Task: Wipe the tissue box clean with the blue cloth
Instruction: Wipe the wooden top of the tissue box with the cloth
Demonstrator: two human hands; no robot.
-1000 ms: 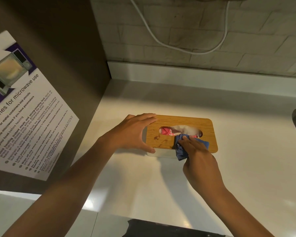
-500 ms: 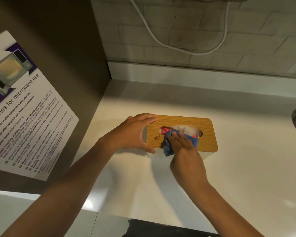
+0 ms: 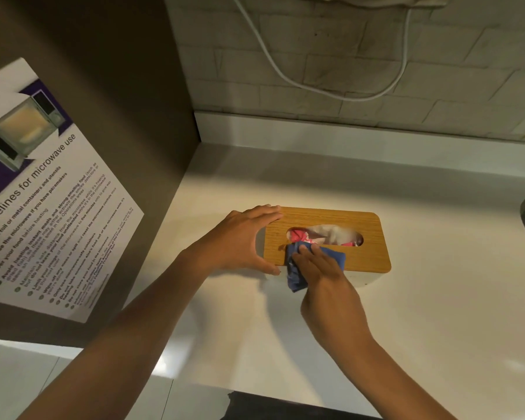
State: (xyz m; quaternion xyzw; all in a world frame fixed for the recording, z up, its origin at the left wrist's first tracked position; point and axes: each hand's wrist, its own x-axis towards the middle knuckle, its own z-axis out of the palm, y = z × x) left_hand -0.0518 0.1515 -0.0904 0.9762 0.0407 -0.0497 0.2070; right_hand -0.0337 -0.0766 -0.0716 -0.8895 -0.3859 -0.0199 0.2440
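I'm looking down at the tissue box [image 3: 367,237] lying flat on the pale table [image 3: 437,298], its wooden lid facing up, long side running from nine to three o'clock. My left hand [image 3: 240,241] is bracing the box's nine o'clock end, fingers straight along the far corner, thumb reaching to the near corner, the palm cupping that short side without curling tight round it. My right hand [image 3: 319,265] is coming in from six o'clock and pressing the blue cloth [image 3: 294,274] flat against the lid with straight fingers. The cloth is bunched under my fingers at the lid's near left part, just at the six o'clock side of the oval slot, and a fold is hanging over the near edge onto the box's white side. A bit of blue is also peeking out at three o'clock of my fingers. In the slot, white tissue [image 3: 331,233] and something pink are showing. At nine o'clock a microwave guidelines poster [image 3: 43,207] is hanging on a dark panel. At twelve, a white cable [image 3: 300,83] is looping across the brick wall.
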